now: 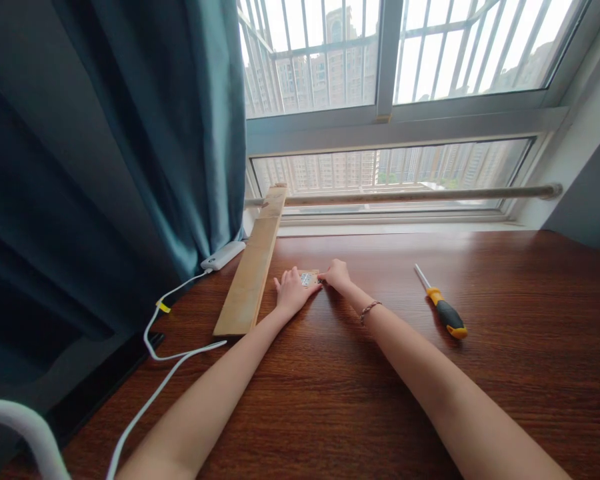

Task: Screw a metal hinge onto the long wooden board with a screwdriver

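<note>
A small light-wood piece [316, 273] lies on the table with a silver metal plate [307, 279] on it, perhaps a hinge. Over its left and near sides rests my left hand [292, 292], the thumb along the near edge and the fingers holding it down. My right hand [337, 275] is closed in a pinch at the right end of the piece. A small dark bit shows by its fingertips, too small to name. To the right lies a screwdriver [446, 311] with a black and yellow handle, apart from both hands.
Left of my hands a long wooden board [253, 267] leans from the table [320, 400] onto the window rail [420, 195]. A white power strip [223, 255] with its cable [150, 327] lies beside the blue curtain [200, 133]. The window is behind.
</note>
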`<state>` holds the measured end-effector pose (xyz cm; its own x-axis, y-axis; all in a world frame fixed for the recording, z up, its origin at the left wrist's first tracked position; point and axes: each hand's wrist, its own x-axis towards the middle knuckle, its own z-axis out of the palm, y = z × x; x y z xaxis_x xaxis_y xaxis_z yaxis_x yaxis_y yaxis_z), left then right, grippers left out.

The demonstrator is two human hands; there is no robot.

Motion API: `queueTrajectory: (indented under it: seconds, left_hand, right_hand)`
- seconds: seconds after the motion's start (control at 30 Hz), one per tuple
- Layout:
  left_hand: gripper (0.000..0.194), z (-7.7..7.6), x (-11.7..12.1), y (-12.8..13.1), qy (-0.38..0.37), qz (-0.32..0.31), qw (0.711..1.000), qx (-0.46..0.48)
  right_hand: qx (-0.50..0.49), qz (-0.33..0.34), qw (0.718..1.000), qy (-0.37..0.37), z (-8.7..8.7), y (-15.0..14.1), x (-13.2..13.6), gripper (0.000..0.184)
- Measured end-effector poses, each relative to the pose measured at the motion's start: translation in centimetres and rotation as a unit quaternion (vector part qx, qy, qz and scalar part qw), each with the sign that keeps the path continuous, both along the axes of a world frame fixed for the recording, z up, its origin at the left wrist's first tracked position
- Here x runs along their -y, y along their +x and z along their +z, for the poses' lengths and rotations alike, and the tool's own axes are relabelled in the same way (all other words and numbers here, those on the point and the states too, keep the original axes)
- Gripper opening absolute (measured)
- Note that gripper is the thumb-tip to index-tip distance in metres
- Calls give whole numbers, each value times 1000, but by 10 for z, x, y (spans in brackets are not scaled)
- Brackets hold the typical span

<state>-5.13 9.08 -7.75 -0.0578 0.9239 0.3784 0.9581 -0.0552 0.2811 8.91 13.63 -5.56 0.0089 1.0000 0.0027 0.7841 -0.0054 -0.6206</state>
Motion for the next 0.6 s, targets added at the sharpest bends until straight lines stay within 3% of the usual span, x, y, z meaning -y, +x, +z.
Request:
queueTrajectory:
  seconds: [0.3, 0.47, 0.6]
  left_hand:
    - [83, -1, -2, -2, -6, 11, 1000, 18]
    - [80, 0, -2, -2, -10, 5, 1000, 18]
    - [79, 0, -2, -2, -8, 4, 1000, 17]
  right_hand:
    - [24, 7, 998, -52, 11, 3, 1, 17]
    - [84, 1, 996, -37, 22, 0, 9, 29]
    - [139, 21, 989, -56, 30, 5, 10, 21]
